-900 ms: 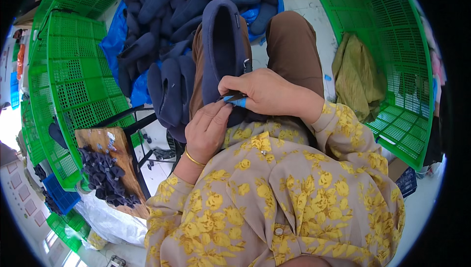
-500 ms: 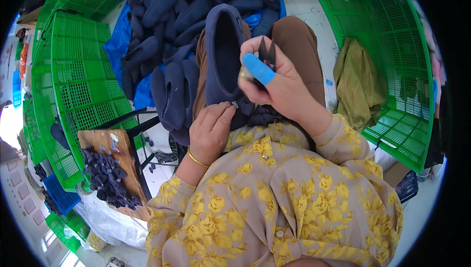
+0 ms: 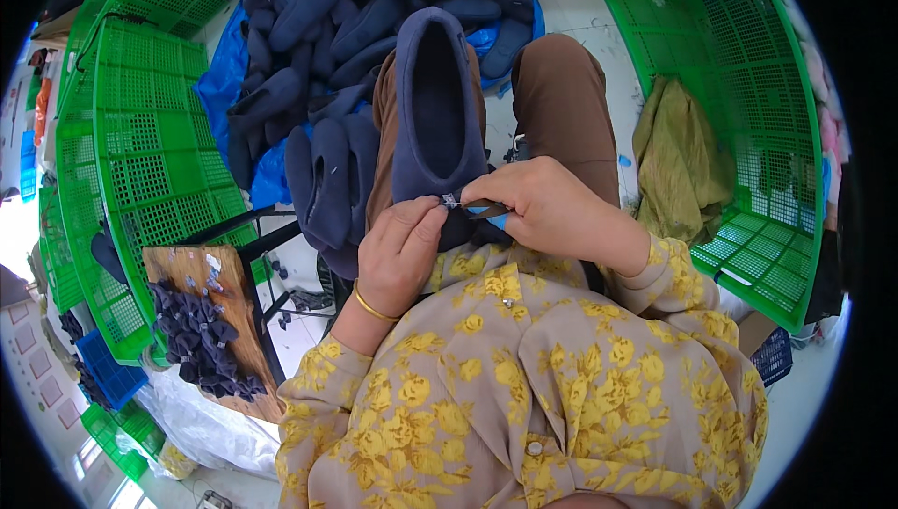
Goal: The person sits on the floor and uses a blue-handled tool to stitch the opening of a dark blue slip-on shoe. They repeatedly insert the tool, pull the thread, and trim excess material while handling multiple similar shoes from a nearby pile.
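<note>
A dark navy slipper (image 3: 408,153) lies along my lap, its opening facing up and its toe toward me. At the toe, the fingers of my left hand (image 3: 400,252) pinch a dark fabric bow with a small shiny ornament (image 3: 450,200). My right hand (image 3: 557,208) is closed around small dark scissors (image 3: 483,209), mostly hidden by the fingers, with the tips beside the ornament. Blue tape wraps its thumb, which is partly hidden. Whether the scissors touch thread or fabric cannot be seen.
Several navy slippers (image 3: 309,11) are heaped on a blue sheet (image 3: 211,88) ahead, others by my left knee. Dark bows (image 3: 192,336) pile on a wooden board (image 3: 251,345) at left. Green crates (image 3: 140,172) stand on both sides; a yellowish-green cloth (image 3: 678,163) hangs in the right one.
My right hand has come down from above the slipper's right side to the toe, bringing the scissors to the ornament. The left hand keeps its pinch there.
</note>
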Tool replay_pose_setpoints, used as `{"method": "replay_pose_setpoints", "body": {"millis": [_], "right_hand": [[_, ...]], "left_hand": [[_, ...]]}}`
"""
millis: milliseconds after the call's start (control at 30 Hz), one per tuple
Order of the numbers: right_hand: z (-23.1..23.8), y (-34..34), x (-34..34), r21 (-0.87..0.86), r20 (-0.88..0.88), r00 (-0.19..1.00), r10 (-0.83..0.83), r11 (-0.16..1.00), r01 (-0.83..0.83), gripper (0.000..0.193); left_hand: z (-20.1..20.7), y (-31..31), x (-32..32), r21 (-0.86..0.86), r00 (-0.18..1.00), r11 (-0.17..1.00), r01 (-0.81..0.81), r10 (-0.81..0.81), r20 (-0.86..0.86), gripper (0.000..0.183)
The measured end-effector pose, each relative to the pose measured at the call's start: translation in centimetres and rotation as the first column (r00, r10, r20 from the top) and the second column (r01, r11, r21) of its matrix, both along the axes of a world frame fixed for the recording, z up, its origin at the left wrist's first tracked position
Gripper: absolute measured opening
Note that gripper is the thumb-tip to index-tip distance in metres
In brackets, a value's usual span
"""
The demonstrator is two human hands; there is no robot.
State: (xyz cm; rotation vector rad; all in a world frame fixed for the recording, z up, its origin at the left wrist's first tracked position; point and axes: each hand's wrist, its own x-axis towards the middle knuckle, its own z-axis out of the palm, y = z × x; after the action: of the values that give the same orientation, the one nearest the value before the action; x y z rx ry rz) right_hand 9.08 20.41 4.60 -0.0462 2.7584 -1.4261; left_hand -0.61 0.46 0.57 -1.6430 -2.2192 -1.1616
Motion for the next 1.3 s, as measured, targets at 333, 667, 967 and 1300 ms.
{"method": "replay_pose_setpoints", "body": {"millis": [333, 667, 967, 1300], "right_hand": [[0.0, 0.0, -0.6, 0.043, 0.102, 0.995, 0.017, 0.999, -0.022, 0.036], [1.1, -0.2, -2.5, 0.179, 0.186, 0.980, 0.070, 0.978, -0.103, 0.016], [0.2, -0.9, -2.3, 0.079, 0.231, 0.972, -0.040, 0.997, 0.022, 0.015], [-0.9, -3.0, -0.5, 0.285, 0.246, 0.969, -0.032, 0.958, -0.041, 0.029]], "left_hand": [[-0.3, -0.1, -0.1, -0.012, 1.000, 1.000, 0.009, -0.010, -0.030, 0.025], [-0.4, 0.1, -0.3, -0.015, 0.998, 0.999, 0.040, -0.040, -0.051, 0.025], [-0.4, -0.3, -0.1, -0.014, 1.000, 1.000, -0.020, 0.020, 0.003, 0.028], [-0.6, -0.8, 0.0, -0.055, 0.998, 0.998, -0.029, 0.032, 0.055, 0.032]]}}
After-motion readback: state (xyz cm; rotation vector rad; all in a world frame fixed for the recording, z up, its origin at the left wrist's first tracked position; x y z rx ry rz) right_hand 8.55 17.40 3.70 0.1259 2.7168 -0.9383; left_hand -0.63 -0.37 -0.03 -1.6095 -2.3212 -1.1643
